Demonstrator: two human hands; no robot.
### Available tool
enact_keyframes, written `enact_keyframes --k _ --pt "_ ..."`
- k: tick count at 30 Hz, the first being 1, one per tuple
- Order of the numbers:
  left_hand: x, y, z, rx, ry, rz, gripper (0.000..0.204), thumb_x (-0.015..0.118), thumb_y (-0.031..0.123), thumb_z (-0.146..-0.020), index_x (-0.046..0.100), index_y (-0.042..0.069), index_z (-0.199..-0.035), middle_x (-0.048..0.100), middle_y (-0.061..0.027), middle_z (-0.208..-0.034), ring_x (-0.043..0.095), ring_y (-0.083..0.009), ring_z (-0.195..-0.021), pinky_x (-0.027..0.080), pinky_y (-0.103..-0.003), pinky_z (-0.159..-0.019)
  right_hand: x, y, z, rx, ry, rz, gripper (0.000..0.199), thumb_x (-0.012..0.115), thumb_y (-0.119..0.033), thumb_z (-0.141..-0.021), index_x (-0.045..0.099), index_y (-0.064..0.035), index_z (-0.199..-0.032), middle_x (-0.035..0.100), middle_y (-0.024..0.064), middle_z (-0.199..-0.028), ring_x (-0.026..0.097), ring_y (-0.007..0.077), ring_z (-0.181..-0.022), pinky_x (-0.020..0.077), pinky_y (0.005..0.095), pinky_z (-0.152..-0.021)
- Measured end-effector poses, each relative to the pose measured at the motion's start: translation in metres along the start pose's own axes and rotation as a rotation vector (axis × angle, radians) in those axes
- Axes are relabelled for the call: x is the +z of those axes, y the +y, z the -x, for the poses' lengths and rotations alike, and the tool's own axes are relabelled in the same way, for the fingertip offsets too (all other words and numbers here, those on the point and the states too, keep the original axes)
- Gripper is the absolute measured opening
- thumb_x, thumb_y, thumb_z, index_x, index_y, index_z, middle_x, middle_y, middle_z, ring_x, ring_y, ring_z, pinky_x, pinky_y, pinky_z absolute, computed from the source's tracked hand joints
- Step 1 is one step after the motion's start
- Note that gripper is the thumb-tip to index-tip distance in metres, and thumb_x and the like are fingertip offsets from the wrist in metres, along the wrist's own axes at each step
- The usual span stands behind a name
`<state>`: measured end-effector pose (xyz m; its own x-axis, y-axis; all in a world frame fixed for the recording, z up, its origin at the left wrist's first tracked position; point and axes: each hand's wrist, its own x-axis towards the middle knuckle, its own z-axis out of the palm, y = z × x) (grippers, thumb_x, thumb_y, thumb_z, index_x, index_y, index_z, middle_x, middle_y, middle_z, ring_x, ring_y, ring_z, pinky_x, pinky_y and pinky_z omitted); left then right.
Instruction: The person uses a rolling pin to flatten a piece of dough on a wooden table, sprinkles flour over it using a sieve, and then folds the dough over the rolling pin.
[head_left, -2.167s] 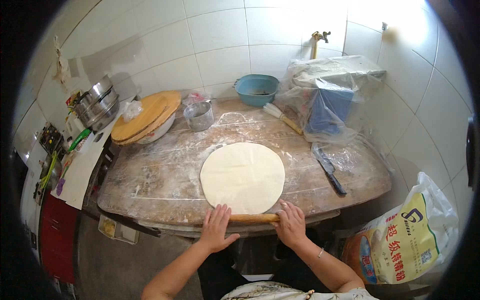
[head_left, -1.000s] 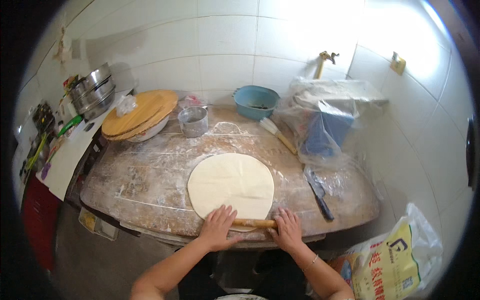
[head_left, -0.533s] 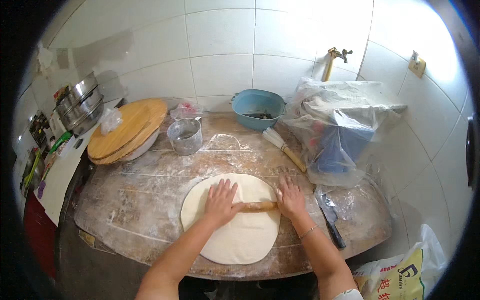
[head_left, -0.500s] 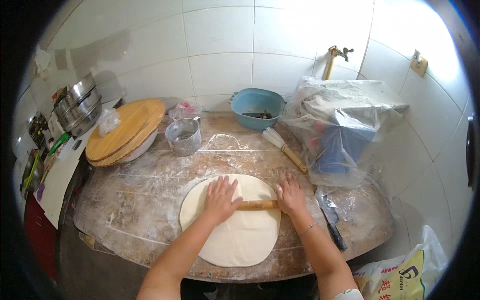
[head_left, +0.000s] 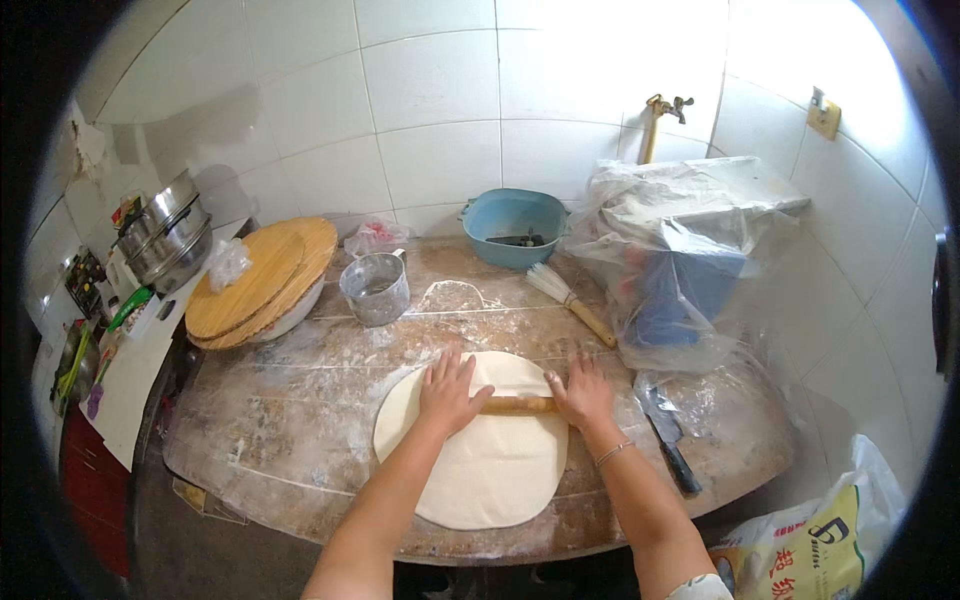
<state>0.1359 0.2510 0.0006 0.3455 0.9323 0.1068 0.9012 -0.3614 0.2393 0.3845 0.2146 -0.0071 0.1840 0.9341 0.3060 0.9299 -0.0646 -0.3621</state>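
The left forearm [head_left: 385, 500] slants forward and to the right, the right forearm [head_left: 640, 495] forward and to the left. The left hand [head_left: 448, 398] is palm down, fingers [head_left: 452, 366] stretched forward, thumb [head_left: 479, 401] angled toward the right hand [head_left: 584, 396]. That hand, also palm down and apart from the left, has extended fingers and its thumb [head_left: 555, 384] turned inward.
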Motion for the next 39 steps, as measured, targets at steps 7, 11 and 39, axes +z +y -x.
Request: enact_keyframes --k 7,11,39 --pt "-0.01 0.011 0.112 0.161 -0.121 0.018 0.089 0.048 0.062 -0.091 0.026 0.001 -0.151 0.023 -0.0202 -0.157 0.018 -0.0336 -0.147 0.015 -0.044 -0.12 -0.036 0.005 0.097 -0.137 -0.178 0.015 0.07 0.049 -0.051 -0.092 0.037 -0.0087 -0.147 0.042 0.0177 -0.148 0.038 0.0368 -0.137 0.0256 0.0482 -0.114" --pt "-0.015 0.019 0.181 0.204 -0.205 -0.007 0.094 0.043 0.067 -0.09 0.018 0.002 -0.153 0.018 -0.0199 -0.159 0.012 -0.033 -0.149 0.007 -0.048 -0.12 -0.052 0.011 0.134 -0.316 -0.174 0.056 0.055 0.064 -0.033 -0.087 0.051 -0.0055 -0.132 0.046 0.0201 -0.143 0.039 0.0385 -0.135 0.0274 0.0478 -0.112" --pt "-0.015 -0.138 -0.061 -0.104 0.224 0.131 0.047 0.047 0.035 -0.096 0.056 0.003 -0.129 0.053 -0.0149 -0.136 0.044 -0.0325 -0.131 0.037 -0.048 -0.106 0.093 -0.112 -0.136 -0.092 -0.151 -0.005 0.062 0.042 -0.049 -0.097 0.044 -0.007 -0.142 0.039 0.0189 -0.15 0.034 0.0345 -0.141 0.0238 0.0507 -0.115"
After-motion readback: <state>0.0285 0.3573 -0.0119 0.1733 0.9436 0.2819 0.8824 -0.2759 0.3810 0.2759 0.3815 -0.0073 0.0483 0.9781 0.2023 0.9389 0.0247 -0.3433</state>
